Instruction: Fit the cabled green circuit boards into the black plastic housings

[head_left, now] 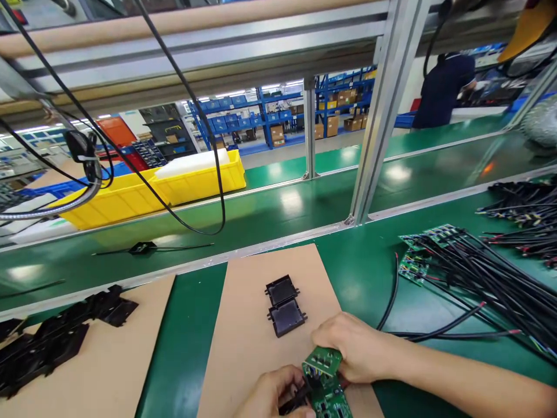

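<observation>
My right hand is closed on the edge of a green circuit board; more green board with small components shows just below it, partly cut off by the frame. Beside it, my left hand pinches what looks like a black cable against the boards, its far end hidden by the fingers. Ahead of both hands, two black plastic case halves lie side by side, hollow faces up, on a brown cardboard sheet. Neither hand touches them.
Circuit boards with black cables are heaped at right, with more cables behind. Black plastic cases lie on cardboard at left. A metal post, hanging cable and yellow bins stand beyond. A person works far right.
</observation>
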`<state>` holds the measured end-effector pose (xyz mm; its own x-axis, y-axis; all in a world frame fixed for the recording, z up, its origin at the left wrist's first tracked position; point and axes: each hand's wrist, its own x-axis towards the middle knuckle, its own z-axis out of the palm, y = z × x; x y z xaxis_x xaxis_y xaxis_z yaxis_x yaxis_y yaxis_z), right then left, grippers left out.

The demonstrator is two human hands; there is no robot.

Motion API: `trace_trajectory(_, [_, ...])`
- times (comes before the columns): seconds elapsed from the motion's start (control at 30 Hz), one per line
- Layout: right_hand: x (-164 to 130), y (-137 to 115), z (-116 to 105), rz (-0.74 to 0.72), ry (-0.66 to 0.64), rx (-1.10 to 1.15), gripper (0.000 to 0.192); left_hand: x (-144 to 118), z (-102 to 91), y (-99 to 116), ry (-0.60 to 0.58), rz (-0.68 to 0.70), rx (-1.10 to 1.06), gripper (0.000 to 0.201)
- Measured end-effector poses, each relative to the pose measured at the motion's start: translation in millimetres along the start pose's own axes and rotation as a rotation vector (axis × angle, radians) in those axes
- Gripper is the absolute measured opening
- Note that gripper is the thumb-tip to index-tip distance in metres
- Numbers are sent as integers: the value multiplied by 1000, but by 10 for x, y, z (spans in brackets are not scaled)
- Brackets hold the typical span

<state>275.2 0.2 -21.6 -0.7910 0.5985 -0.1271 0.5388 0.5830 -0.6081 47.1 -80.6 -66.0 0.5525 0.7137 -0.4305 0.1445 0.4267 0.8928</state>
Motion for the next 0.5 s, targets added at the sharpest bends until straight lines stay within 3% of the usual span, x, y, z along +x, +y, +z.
trace_trajectory(0.07, [-35,-42,1,48,-16,-12,18,-10,-2,-27,-5,30,13,49])
trace_trajectory(0.17, [-66,-95,21,185,-94,-14,45,-17,8,-28,22,93,39,53])
trace_trajectory(0.23, [-92,-106,95,171,-97,-56,38,-4,15,-15,43,124,135,56])
trace_trajectory(0.33, [-153,-81,227,37,-71,-125,20,28,19,-8,50,108,430,54])
trace_trajectory(0.4, [-196,-59,242,-6,-58,-111,21,25,14,-22,62,94,570,47])
trace_trajectory(0.5, [-231,-63,89,7,6,66,31,-66,-17,-20,106,80,698,37])
